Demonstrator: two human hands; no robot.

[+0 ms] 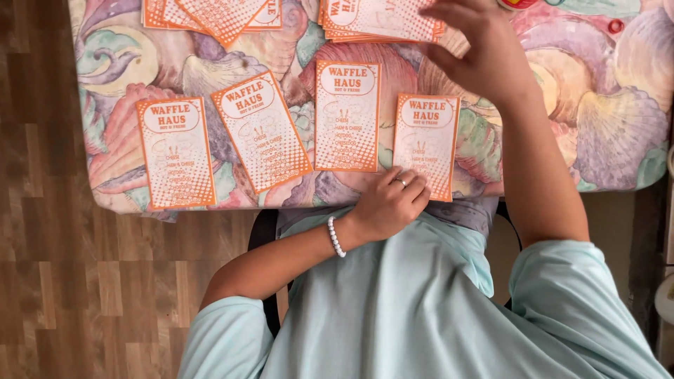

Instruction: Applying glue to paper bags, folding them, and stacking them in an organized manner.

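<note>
Left hand (390,203) fingers curl loosely on a thin, light, bendable card's (426,144) lower edge, gripping nothing; right hand (484,52) spreads open over the stack (372,20).

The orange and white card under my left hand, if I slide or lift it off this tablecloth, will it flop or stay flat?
The card lies flat and thin, so it is probably light and somewhat bendy. The left hand pins only its lower edge; it would likely slide easily on the shell-patterned tablecloth. Lifting it flat may need a fingernail under the edge.
</note>
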